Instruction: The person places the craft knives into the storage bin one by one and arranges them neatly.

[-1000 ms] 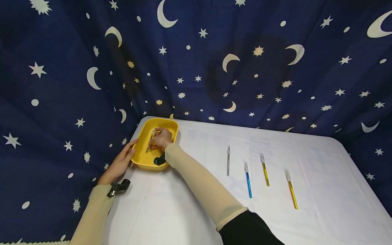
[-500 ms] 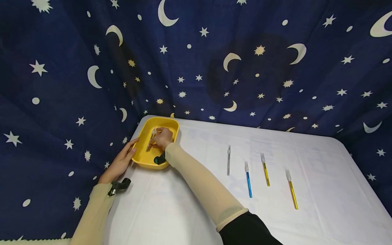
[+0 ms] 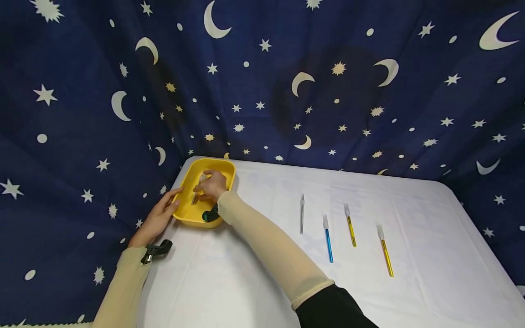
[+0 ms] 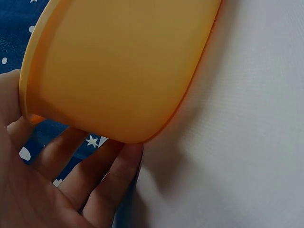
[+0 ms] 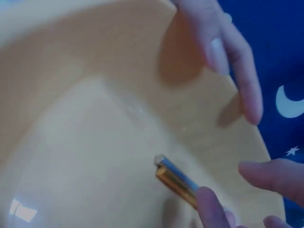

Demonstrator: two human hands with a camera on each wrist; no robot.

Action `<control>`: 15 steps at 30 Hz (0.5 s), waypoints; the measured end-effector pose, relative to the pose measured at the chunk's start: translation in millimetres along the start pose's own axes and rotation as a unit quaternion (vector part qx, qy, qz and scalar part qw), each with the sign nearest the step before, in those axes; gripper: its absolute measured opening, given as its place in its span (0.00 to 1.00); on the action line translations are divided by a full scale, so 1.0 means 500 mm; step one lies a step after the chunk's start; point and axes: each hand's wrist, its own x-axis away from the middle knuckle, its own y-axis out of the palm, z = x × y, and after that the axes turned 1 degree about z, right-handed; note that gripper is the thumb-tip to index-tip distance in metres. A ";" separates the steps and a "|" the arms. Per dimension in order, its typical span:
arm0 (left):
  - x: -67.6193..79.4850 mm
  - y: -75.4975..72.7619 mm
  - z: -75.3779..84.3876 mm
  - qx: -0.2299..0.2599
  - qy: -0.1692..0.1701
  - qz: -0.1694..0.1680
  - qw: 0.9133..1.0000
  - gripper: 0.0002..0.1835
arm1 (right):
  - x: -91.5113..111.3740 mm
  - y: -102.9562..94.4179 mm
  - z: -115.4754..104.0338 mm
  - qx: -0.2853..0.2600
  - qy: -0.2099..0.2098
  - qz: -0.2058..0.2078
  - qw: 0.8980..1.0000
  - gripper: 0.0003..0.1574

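Two pen-like tools (image 5: 177, 182) lie side by side in yellow tray (image 3: 189, 214); L hand (image 3: 156, 219) grips it, prob. for steadiness. R hand (image 3: 214, 185) over tools, can't tell if fingers grasp.

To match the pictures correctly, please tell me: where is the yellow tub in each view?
Head: the yellow tub is left of centre.
Left wrist: its outer wall spans the upper left and middle.
Right wrist: its inside fills most of the picture.
Shared landmark: the blue starry cloth.
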 end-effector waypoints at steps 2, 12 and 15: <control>0.000 0.002 -0.003 -0.003 -0.001 0.000 1.000 0.31 | 0.007 -0.002 -0.004 -0.003 -0.007 -0.001 1.000 0.48; 0.001 0.003 -0.009 0.010 0.024 0.006 1.000 0.30 | 0.054 -0.046 -0.034 -0.103 -0.082 -0.055 0.990 0.50; 0.002 0.003 -0.008 0.006 0.023 0.004 1.000 0.30 | 0.067 -0.067 -0.047 -0.108 -0.100 -0.075 0.986 0.49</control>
